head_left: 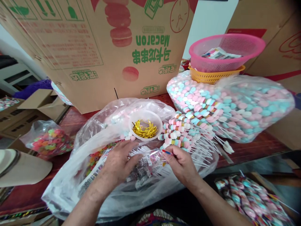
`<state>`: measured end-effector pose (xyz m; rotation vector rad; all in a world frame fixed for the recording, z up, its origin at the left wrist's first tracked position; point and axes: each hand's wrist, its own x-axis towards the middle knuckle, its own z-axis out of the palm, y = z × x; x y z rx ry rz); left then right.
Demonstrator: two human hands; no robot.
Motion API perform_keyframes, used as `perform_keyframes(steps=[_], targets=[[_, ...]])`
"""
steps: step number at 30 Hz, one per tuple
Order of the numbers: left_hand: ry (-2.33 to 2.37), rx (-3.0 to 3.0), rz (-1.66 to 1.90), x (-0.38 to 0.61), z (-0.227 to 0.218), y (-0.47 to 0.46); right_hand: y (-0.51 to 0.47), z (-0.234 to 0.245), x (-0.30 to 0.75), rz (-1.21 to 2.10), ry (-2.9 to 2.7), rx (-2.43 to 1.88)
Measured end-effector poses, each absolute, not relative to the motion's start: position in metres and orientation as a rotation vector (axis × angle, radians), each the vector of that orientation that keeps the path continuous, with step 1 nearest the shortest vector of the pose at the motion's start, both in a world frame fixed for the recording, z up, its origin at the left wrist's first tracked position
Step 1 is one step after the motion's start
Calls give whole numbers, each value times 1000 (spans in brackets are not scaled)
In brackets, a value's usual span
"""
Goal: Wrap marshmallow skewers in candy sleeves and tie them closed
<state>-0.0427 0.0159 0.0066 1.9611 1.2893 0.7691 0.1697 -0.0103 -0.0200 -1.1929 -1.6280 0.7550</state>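
One left hand [121, 159], fingers loosely spread, is at near left beside wrappers [142, 169], their print unreadable. The far box [110, 67] reads "Macaron" upside down. Near right, a clear bag [155, 155] is pinched by the right hand [180, 163], its end hidden.

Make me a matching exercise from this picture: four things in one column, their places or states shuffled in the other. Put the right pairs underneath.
Things
1. Gold ties
2. Pink basket
3. Candy skewers
4. Right hand

Places and states
A. Heaped together, white sticks showing
B. Holding a clear wrapper
C. Stacked on a yellow basket
D. Inside a white bowl

Right pairs: 1-D, 2-C, 3-A, 4-B
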Motion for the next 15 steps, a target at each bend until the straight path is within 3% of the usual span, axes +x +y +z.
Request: perform_keyframes(steps=[6, 11, 15], targets=[[1183, 1608, 1020, 2, -25, -16, -15, -23, 158, 625, -1629, -1238], [1110, 2010, 1052, -9, -32, -13, -1, -13, 175, 806, -1589, -1390], [1124, 2061, 1183, -25, -29, -8, 26, 6, 210, 58, -2025, -1526]])
